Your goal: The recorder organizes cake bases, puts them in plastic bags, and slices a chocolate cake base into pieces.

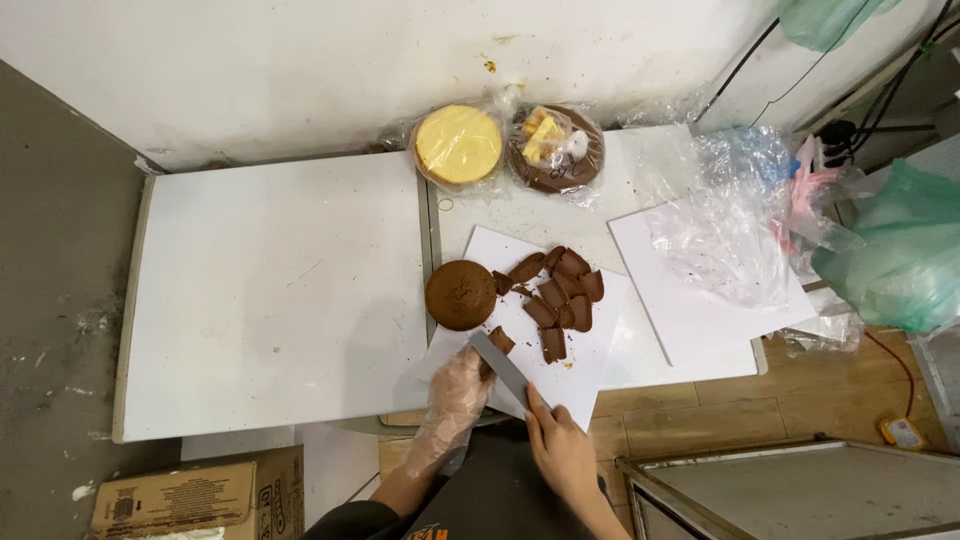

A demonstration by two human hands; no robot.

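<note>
A single head-worn camera looks almost straight down from well above the flat white worktop. The far wall runs along the top edge. The person's own arms enter from the bottom edge.

A stained, off-white plaster wall runs behind two white rectangular tabletops pushed side by side. Grey concrete floor lies to the left, wooden plank flooring to the right. A brown cardboard box sits below.
</note>
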